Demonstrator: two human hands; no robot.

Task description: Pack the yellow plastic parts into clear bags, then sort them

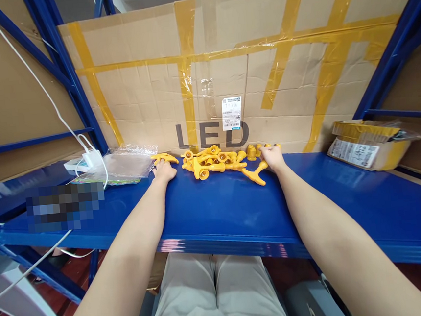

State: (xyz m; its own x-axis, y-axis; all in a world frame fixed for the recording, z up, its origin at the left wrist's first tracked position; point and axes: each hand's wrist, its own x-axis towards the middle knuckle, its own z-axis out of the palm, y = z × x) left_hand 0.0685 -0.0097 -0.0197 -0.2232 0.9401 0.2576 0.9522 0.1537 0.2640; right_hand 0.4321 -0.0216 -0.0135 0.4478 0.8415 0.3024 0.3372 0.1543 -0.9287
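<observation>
A pile of yellow plastic pieces (214,161), with cup-like ends and curved stems, lies at the back of the blue shelf (222,206). My left hand (164,171) rests at the pile's left side, fingers apart, touching a separate yellow curved piece (165,158) just beyond the fingertips. To the right of the pile, my right hand (274,157) has its fingers closed round the stem of a yellow anchor-shaped piece (255,174), whose forked end points toward me. Several short yellow cylinders (251,152) stand beside that hand, partly hidden by it.
A large taped cardboard sheet (146,99) marked LED stands behind the shelf. On the right is a small open cardboard box (369,146). Clear plastic bags (126,163), a white power strip (80,164) with cables and a blurred-out item (65,205) lie left.
</observation>
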